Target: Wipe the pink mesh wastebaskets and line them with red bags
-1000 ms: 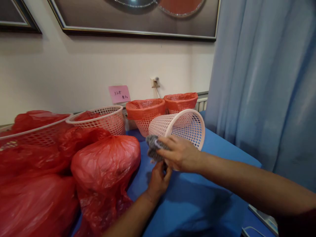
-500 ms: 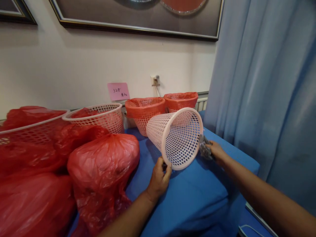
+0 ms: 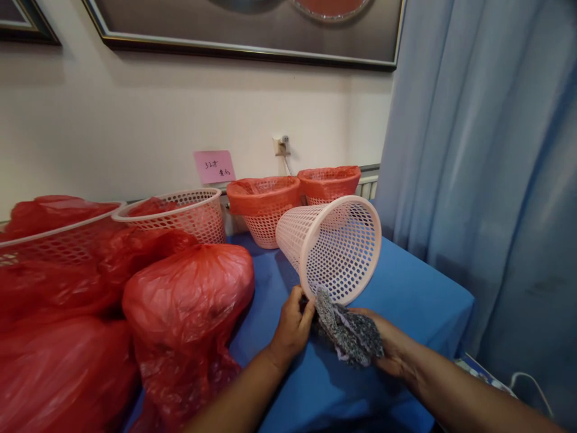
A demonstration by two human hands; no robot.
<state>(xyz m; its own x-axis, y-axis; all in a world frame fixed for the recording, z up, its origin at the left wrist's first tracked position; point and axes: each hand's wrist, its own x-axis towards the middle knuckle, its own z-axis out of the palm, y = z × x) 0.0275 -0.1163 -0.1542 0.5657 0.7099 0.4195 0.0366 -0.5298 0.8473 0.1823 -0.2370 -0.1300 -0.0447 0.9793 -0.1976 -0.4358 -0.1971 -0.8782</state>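
Note:
A pale pink perforated wastebasket (image 3: 295, 231) is tipped on its side over the blue-covered table (image 3: 419, 288), its mouth facing me. My left hand (image 3: 293, 322) pinches the lower left of its rim between thumb and fingers. In my right hand (image 3: 390, 346) is a crumpled grey cleaning cloth (image 3: 349, 331), which touches the bottom of the rim close to my left hand. The fingers of the right hand are partly hidden behind the cloth.
Behind stand two baskets with red liners, one left (image 3: 264, 210) and one right (image 3: 329, 180). Stuffed red plastic bags (image 3: 193, 300) and more pink baskets (image 3: 198, 219) crowd the left side. A blue curtain (image 3: 473, 150) hangs at right.
My right hand has brought the cloth from the rim's right side down and left to its bottom. The wastebasket has shifted slightly right, with my left hand still on the rim.

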